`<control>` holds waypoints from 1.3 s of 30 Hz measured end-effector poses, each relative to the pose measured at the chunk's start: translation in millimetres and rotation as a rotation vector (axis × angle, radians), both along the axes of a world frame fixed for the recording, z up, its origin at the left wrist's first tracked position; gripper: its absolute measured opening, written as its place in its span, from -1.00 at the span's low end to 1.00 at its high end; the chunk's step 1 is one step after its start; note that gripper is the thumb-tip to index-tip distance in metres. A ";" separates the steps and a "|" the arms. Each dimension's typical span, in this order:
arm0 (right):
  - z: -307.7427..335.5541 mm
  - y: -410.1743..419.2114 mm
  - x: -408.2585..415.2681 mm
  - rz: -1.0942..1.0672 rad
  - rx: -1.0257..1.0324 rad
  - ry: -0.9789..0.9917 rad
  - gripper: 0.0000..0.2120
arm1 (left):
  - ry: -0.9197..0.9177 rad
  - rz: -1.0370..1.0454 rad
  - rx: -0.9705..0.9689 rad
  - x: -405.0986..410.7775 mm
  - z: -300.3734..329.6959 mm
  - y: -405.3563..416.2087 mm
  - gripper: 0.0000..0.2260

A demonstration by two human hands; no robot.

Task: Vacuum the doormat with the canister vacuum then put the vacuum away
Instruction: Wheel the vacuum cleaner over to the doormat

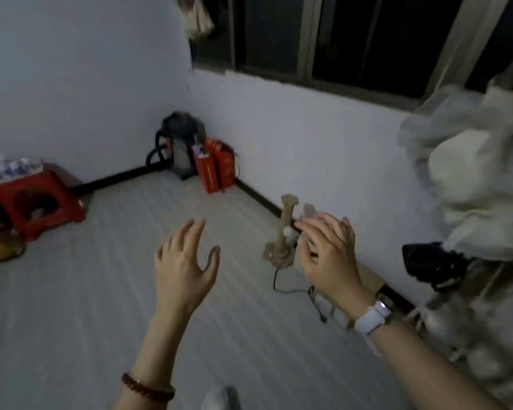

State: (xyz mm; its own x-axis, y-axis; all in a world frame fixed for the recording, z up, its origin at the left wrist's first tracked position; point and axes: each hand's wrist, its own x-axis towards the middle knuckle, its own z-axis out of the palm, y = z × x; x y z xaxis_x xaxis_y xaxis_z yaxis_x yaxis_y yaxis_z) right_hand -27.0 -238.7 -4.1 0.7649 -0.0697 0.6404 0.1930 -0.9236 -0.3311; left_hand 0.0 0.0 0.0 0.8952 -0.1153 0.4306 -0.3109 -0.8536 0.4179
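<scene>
Grey metal-bodied canister vacuum (182,146): dull sheen, black plastic top. Red plastic stool (37,199): glossy. Pale striped floor (101,291): smooth, matt. White painted wall (71,69): matt.

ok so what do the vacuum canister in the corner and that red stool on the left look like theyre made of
The vacuum canister: its body looks like brushed or dull metal, judging by the grey sheen, with a dark, likely plastic, top and a black hose; blur leaves this uncertain. The red stool: probably moulded plastic, given its uniform glossy red surface and the rounded cut-out in its side.
</scene>
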 end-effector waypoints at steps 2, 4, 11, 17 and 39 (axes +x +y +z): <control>-39.8 15.5 44.3 0.009 -0.008 0.108 -0.66 | 0.132 0.032 0.035 39.2 -39.8 19.3 -0.44; -75.8 34.2 91.1 0.031 0.037 0.306 -0.59 | 0.266 0.050 0.052 87.1 -72.6 44.2 -0.45; -98.9 91.7 261.9 0.035 0.074 0.574 -0.57 | 0.510 0.049 0.137 277.3 -96.1 95.6 -0.51; -94.3 94.5 429.0 0.018 0.086 0.635 -0.53 | 0.502 -0.011 0.137 455.7 -100.2 83.8 -0.51; -126.3 207.1 1162.9 0.280 0.080 0.782 -0.51 | 0.643 0.168 0.154 1128.5 -129.3 189.5 -0.54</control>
